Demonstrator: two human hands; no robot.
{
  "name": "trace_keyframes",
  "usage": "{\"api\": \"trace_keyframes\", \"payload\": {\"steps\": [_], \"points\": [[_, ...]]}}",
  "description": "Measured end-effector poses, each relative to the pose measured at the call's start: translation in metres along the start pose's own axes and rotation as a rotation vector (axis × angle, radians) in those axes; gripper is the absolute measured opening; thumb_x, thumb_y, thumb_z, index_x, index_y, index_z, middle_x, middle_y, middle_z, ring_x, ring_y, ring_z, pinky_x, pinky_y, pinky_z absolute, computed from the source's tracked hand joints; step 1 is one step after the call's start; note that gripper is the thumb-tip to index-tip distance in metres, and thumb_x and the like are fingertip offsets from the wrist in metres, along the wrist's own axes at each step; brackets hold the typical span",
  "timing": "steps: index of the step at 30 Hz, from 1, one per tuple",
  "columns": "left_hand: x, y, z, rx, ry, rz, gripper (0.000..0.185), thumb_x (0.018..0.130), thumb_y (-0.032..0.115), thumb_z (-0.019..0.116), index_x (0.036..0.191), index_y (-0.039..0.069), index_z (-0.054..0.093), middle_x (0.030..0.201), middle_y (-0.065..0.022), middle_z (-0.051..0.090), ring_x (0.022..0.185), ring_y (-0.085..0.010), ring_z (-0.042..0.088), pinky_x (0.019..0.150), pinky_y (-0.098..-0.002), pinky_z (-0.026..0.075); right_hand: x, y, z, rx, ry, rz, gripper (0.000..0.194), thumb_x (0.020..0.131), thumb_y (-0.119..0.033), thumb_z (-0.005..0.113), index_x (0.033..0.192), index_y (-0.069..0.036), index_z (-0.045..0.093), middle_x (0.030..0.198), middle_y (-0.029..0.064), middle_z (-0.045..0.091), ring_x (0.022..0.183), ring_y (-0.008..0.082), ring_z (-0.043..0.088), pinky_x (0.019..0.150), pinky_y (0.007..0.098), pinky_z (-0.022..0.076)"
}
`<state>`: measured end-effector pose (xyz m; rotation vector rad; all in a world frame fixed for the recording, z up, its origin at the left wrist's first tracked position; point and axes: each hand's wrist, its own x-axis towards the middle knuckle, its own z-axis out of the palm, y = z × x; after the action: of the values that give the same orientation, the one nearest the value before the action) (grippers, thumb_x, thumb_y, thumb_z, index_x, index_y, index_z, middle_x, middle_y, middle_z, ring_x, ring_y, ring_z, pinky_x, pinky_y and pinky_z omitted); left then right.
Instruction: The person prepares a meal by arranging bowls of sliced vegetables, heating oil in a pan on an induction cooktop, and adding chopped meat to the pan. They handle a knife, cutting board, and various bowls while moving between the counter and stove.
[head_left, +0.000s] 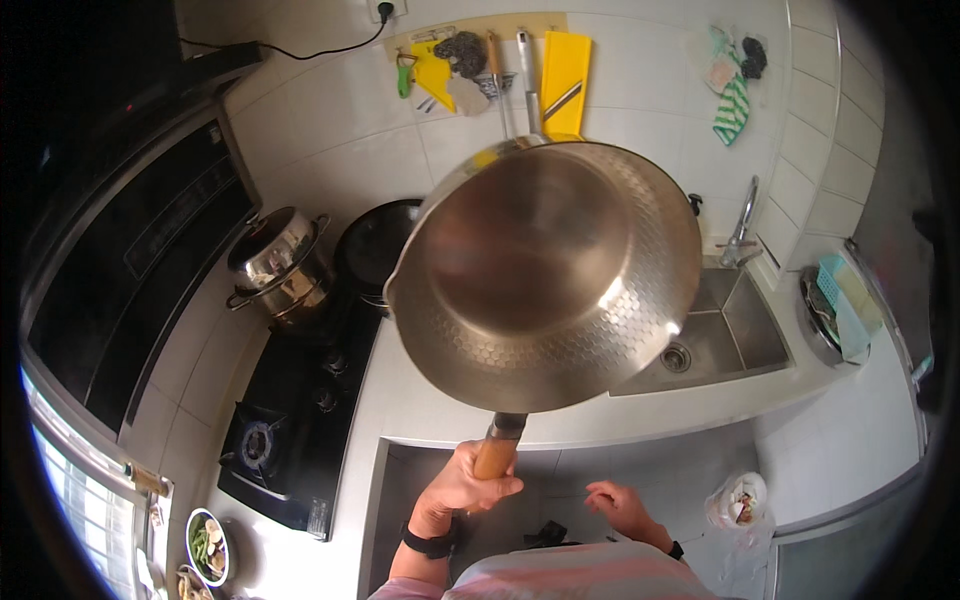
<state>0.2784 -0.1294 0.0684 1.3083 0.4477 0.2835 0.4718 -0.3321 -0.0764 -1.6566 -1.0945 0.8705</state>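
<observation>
My left hand (465, 480) grips the wooden handle (495, 457) of a stainless steel pan (532, 240). The pan is raised in front of me above the counter, its inside tilted towards my view. Honeycomb dimples mark its sloping wall, and a small pouring lip shows on its left rim. No food shows in it. My right hand (621, 508) hangs low near my body, holding nothing, with its fingers loosely bent and somewhat apart. Behind the pan, part of the counter and part of the sink (720, 337) are hidden.
Left is a gas hob (300, 405) with a lidded steel pot (277, 262) and a black pan (375, 240). A bowl of cut vegetables (208, 547) stands near the window. Tools, including a yellow slicer (566, 82), hang on the wall. A waste bin (742, 501) stands at lower right.
</observation>
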Motion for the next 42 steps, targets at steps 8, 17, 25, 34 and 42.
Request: {"api": "trace_keyframes", "payload": {"steps": [8, 17, 25, 34, 42], "points": [[-0.05, -0.008, -0.021, -0.318, 0.036, 0.059, 0.029, 0.073, 0.006, 0.074, 0.078, 0.006, 0.045, 0.05, -0.0002, 0.046, 0.037, -0.0074, 0.044, 0.034, -0.0211, 0.033, 0.025, 0.004, 0.025, 0.009, -0.123, -0.002, 0.02, 0.088, -0.006, 0.046, 0.103, 0.003, 0.057, 0.081, 0.0124, 0.066, 0.066, 0.0171, 0.064, 0.062, 0.0285, 0.0495], [-0.146, -0.012, -0.127, -0.751, 0.566, 0.381, 0.024, 0.08, 0.011, 0.063, 0.09, 0.006, 0.041, 0.052, 0.0011, 0.039, 0.038, -0.0072, 0.036, 0.036, -0.0215, 0.032, 0.066, -0.043, 0.127, -0.042, -0.392, 0.026, 0.024, 0.086, -0.005, 0.049, 0.106, 0.006, 0.055, 0.086, 0.0127, 0.066, 0.071, 0.0158, 0.063, 0.069, 0.027, 0.0486], [-0.206, -0.046, -0.232, -1.086, 0.592, 0.593, 0.021, 0.088, 0.012, 0.056, 0.072, 0.012, 0.042, 0.062, 0.0055, 0.04, 0.047, -0.002, 0.036, 0.041, -0.0159, 0.033, 0.085, -0.073, 0.191, -0.099, -0.453, -0.09, 0.021, 0.088, -0.004, 0.048, 0.106, 0.003, 0.055, 0.083, 0.0144, 0.066, 0.068, 0.0179, 0.064, 0.063, 0.0276, 0.0506], [-0.234, -0.062, -0.274, -1.322, 0.526, 0.615, 0.02, 0.09, 0.012, 0.053, 0.072, 0.01, 0.042, 0.063, 0.0051, 0.039, 0.047, -0.0011, 0.035, 0.041, -0.0153, 0.035, 0.095, -0.089, 0.215, -0.141, -0.443, -0.046, 0.02, 0.088, -0.002, 0.048, 0.106, 0.005, 0.054, 0.084, 0.0124, 0.065, 0.068, 0.0153, 0.063, 0.065, 0.0259, 0.0493], [-0.235, -0.073, -0.283, -1.262, 0.538, 0.572, 0.02, 0.089, 0.011, 0.052, 0.072, 0.009, 0.042, 0.061, 0.0046, 0.039, 0.046, -0.0016, 0.036, 0.041, -0.0153, 0.035, 0.099, -0.099, 0.221, -0.2, -0.38, -0.119, 0.018, 0.087, -0.003, 0.048, 0.102, 0.004, 0.056, 0.08, 0.0145, 0.066, 0.063, 0.0188, 0.065, 0.059, 0.0273, 0.0506]]}}
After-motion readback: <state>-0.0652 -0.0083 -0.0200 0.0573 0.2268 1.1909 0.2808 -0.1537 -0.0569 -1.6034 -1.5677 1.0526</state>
